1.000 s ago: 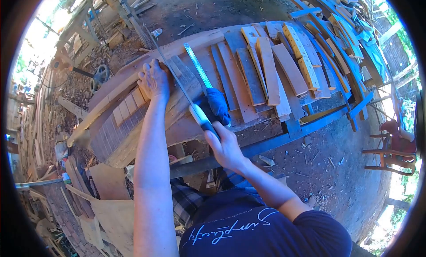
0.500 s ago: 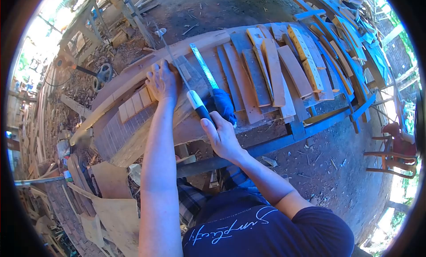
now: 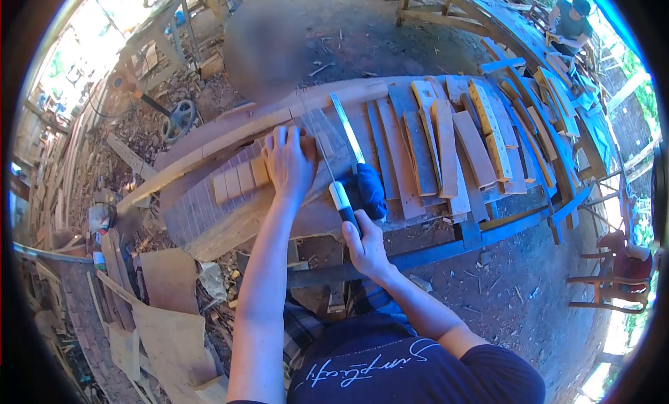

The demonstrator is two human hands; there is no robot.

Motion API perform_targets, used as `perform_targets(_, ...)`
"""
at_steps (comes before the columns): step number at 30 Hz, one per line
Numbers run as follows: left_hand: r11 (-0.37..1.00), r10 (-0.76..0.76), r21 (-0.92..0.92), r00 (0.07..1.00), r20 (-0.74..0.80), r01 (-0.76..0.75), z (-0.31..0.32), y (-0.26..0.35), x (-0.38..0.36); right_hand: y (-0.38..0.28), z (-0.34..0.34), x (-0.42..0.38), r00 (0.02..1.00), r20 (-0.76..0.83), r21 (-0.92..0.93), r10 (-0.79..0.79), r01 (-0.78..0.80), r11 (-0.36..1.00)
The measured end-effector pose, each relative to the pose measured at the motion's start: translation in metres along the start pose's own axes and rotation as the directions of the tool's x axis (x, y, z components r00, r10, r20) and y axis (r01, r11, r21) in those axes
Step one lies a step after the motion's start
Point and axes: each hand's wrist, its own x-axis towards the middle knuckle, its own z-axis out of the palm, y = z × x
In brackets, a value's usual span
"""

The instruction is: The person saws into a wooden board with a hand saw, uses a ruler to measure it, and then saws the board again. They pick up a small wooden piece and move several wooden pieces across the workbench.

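My right hand (image 3: 366, 247) is closed round the black-and-white handle of a hand saw (image 3: 339, 193). Its thin blade points away from me, seen nearly edge-on, just right of my left hand (image 3: 289, 163). The left fingers bend down over a wooden piece (image 3: 309, 147) on the bench, mostly hidden under the palm. Beside that hand lies a row of small wooden blocks (image 3: 237, 181) on a dark board with pencil-like lines (image 3: 198, 212). A bright toothed blade (image 3: 348, 128) lies right of the saw, its lower end at a dark blue cloth bundle (image 3: 369, 191).
Several wooden slats (image 3: 446, 149) lie side by side across the right of the bench, more piled beyond. A long beam (image 3: 237, 135) runs along the far edge. A handwheel (image 3: 179, 122) stands left, a chair (image 3: 613, 271) right. Another person (image 3: 571, 24) is at upper right.
The view has shifted, so the bench sits lower and further right. My left hand has moved from the far beam back toward the block row. The saw remains in my right hand.
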Motion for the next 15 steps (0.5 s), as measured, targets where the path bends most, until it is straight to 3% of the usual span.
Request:
perform_targets(2,0.993,0.113,0.002,0.966,-0.231,-0.116,-0.013,0.004,-0.015,-0.001,-0.004,-0.005,0.999,0.028,-0.043,-0.025,0.026,0.999)
perform_targets(4,0.958,0.084,-0.259,0.982,-0.168,-0.127,-0.029,0.004,-0.031,0.000,-0.004,-0.005,0.999,0.036,0.006,-0.011,0.011,1.000)
perform_targets(5,0.844,-0.112,-0.531,0.993,-0.031,0.079,-0.044,0.012,-0.042,-0.005,-0.004,-0.006,1.000,0.025,-0.006,-0.008,0.008,1.000)
perform_targets(6,0.629,-0.256,-0.718,0.951,0.172,0.299,-0.066,0.023,-0.050,-0.009,-0.002,-0.007,1.000,0.016,-0.018,-0.001,0.001,1.000)
perform_targets(8,0.484,-0.204,-0.852,0.973,0.111,0.199,-0.123,0.053,-0.056,-0.007,-0.003,-0.006,1.000,0.001,-0.011,-0.002,0.002,1.000)
perform_targets(11,0.505,0.047,-0.859,0.996,-0.073,-0.087,-0.202,0.073,-0.073,-0.007,-0.003,-0.006,0.998,0.059,-0.013,0.002,-0.002,1.000)
perform_targets(13,0.438,0.213,-0.819,0.928,-0.306,-0.371,-0.235,0.084,-0.084,-0.007,-0.002,-0.006,0.999,0.044,-0.019,-0.014,0.015,1.000)
perform_targets(15,0.370,0.283,-0.744,0.830,-0.480,-0.556,-0.260,0.089,-0.094,-0.005,0.001,-0.007,0.997,0.022,-0.016,-0.073,0.073,0.997)
